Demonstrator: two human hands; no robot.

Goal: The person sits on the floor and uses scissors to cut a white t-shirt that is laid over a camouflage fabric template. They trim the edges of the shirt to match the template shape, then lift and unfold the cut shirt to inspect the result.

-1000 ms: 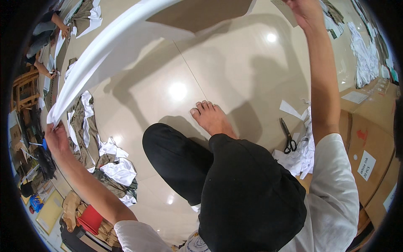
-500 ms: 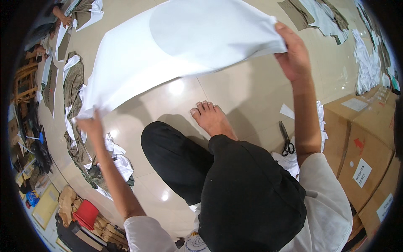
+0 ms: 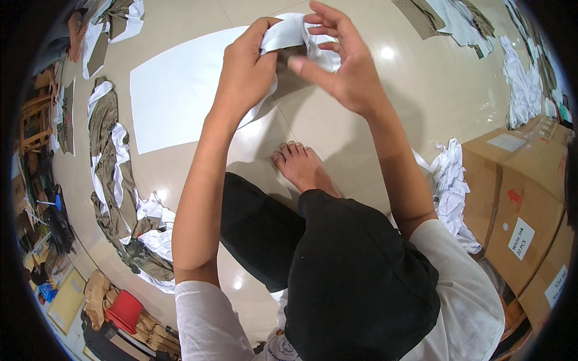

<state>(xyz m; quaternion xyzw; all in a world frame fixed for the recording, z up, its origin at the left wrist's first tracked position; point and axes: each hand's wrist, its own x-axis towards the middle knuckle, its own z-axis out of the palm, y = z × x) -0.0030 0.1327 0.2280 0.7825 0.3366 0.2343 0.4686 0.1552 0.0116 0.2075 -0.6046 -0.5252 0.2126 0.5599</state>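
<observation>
My left hand [image 3: 250, 66] is closed on a curled piece of white cloth [image 3: 283, 35] at the top centre, and a brownish patterned side shows inside the curl. Close against its right side is my right hand [image 3: 346, 66], fingers apart and thumb slightly blurred; some white cloth shows behind these fingers. Beneath and left of my left hand, a large white sheet of cloth [image 3: 174, 90] lies flat on the floor. Whether the curled piece belongs to this sheet is hidden by my hand.
Camouflage and white cloth pieces [image 3: 108, 150] lie along the left. Crumpled white cloth [image 3: 448, 192] sits beside cardboard boxes [image 3: 524, 180] at the right. More cut cloth [image 3: 460, 24] lies at the far right. A co-worker's hand [image 3: 74, 51] shows at the upper left. My bare foot [image 3: 301, 167] rests on the tiles.
The white sheet, stretched between both hands before, now lies on the floor. My hands have come together at the top centre. The scissors by my right arm are no longer visible.
</observation>
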